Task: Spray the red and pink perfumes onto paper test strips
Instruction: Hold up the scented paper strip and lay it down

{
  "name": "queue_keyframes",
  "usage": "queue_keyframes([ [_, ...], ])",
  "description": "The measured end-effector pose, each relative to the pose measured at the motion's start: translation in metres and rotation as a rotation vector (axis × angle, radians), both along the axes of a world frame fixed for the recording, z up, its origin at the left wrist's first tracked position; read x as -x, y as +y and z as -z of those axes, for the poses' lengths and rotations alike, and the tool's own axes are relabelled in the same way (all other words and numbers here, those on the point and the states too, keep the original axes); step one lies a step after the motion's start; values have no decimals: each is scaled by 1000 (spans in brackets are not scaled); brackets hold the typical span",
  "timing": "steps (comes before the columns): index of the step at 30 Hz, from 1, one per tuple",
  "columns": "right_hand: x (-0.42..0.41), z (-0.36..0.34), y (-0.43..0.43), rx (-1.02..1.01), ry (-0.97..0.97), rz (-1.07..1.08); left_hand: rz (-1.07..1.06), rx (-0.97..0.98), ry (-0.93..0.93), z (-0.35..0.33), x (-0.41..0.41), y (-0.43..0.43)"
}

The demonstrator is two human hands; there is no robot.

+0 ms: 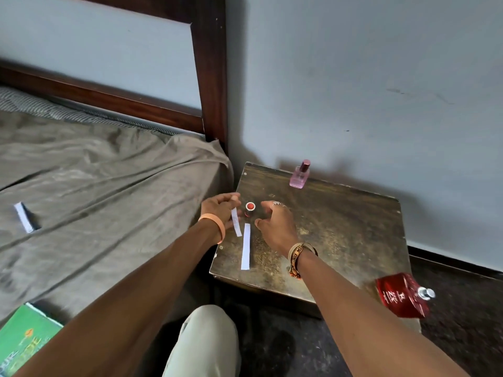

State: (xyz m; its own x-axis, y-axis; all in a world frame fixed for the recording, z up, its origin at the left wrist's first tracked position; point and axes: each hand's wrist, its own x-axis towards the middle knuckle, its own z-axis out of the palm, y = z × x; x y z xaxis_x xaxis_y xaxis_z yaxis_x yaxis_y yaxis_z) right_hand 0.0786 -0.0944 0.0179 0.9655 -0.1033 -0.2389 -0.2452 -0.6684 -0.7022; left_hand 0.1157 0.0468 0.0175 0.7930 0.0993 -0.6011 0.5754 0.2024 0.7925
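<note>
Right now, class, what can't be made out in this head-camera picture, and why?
Red perfume bottle: label print blurred, unreadable, head view.
Green book: cut off by the bottom-left edge, title incomplete.
Held paper strip: top end hidden behind fingers of the left hand.
Pink perfume bottle: too small to judge fill level.

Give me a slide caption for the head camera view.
Left hand holds a paper strip, right hand hovers by a red cap; pink perfume stands behind, red perfume lies uncapped.

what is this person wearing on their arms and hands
Both forearms are sleeveless. The left hand has a plain peach-orange wristband; the right hand has woven tan and orange bracelets with lettering, plus silver rings.
</note>
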Motion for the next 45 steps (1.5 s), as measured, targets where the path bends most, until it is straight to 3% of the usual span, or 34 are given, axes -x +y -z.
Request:
queue_keyframes([
  [13, -10, 3, 0, -18, -111, 55, 118, 52, 10, -11, -9, -19],
  [25, 103, -109, -135, 183, -340, 285, 394, 313, -96, -124, 73, -170],
  [33, 185, -129, -212, 263, -273, 429, 570, 280, -125, -140, 148, -251],
  [45, 198, -85, -215, 151, -177, 428, 563, 172, -88, -107, 165, -247],
])
